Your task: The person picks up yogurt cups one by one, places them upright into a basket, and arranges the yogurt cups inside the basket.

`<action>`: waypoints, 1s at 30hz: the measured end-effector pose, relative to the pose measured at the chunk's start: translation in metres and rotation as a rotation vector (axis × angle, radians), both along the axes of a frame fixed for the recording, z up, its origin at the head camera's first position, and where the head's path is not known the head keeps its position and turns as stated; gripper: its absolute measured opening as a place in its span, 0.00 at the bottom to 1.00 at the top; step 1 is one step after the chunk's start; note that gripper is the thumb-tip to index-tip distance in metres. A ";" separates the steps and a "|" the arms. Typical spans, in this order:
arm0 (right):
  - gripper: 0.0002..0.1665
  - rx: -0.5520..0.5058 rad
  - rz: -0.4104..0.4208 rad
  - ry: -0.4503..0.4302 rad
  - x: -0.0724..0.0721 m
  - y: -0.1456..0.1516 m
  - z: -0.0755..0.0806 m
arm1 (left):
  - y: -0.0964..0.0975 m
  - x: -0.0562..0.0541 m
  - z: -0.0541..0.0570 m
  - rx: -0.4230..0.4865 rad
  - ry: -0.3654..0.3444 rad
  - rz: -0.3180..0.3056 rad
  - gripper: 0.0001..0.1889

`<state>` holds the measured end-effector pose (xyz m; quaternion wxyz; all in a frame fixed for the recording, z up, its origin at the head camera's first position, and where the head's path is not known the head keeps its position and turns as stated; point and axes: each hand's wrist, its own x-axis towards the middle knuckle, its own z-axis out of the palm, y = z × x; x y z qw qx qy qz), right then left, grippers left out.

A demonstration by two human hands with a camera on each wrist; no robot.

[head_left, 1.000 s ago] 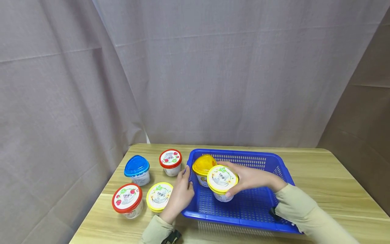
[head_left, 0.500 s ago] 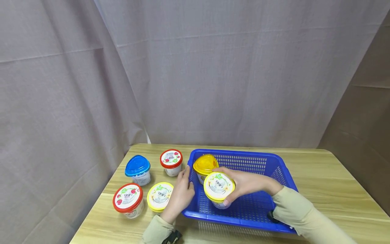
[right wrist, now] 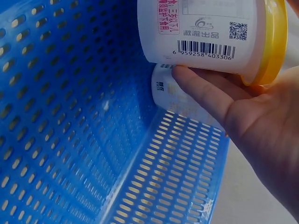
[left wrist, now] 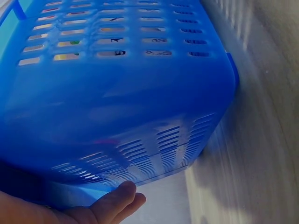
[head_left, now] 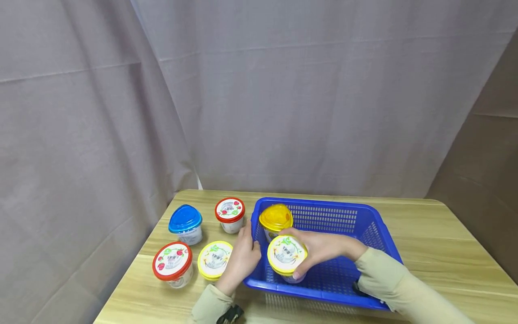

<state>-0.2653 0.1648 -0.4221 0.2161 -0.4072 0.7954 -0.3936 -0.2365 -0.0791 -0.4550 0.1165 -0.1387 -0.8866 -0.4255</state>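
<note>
My right hand [head_left: 319, 246] grips a white tub with a flat yellow lid [head_left: 286, 254], thumb on the near side and fingers behind it. The hand and tub are inside the blue plastic basket [head_left: 323, 294], at its left end. In the right wrist view the tub's barcoded side [right wrist: 201, 28] tilts above another white tub [right wrist: 180, 95] on the basket floor. That one has a domed yellow lid [head_left: 276, 217] and sits in the back left corner. My left hand [head_left: 242, 257] rests against the basket's left side; in the left wrist view its straight fingers [left wrist: 117, 198] lie by the slotted wall.
Left of the basket, several tubs stand upright on the wooden table [head_left: 425, 252]: a red-lidded tub [head_left: 229, 211] at the back, a blue domed one [head_left: 185, 220], another red-lidded tub [head_left: 172, 261] and a yellow-lidded one [head_left: 215, 258] partly behind my left hand. A grey curtain [head_left: 283, 112] hangs behind.
My right hand has carried the yellow-lidded tub left and toward the near side of the basket. My left hand has stayed at the basket's left side.
</note>
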 end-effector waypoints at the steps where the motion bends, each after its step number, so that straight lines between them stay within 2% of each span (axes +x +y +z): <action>1: 0.56 0.005 0.000 0.002 0.000 -0.001 -0.001 | 0.000 0.000 0.000 0.001 0.001 -0.001 0.35; 8: 0.60 0.042 -0.005 -0.014 0.000 -0.007 -0.005 | 0.001 0.001 0.001 0.033 -0.048 0.002 0.35; 18: 0.58 0.067 0.001 -0.021 -0.003 -0.015 -0.011 | 0.001 0.000 0.002 0.027 -0.037 -0.004 0.32; 30: 0.64 0.100 0.008 -0.023 -0.006 -0.024 -0.011 | 0.000 0.000 0.001 0.056 -0.048 -0.012 0.32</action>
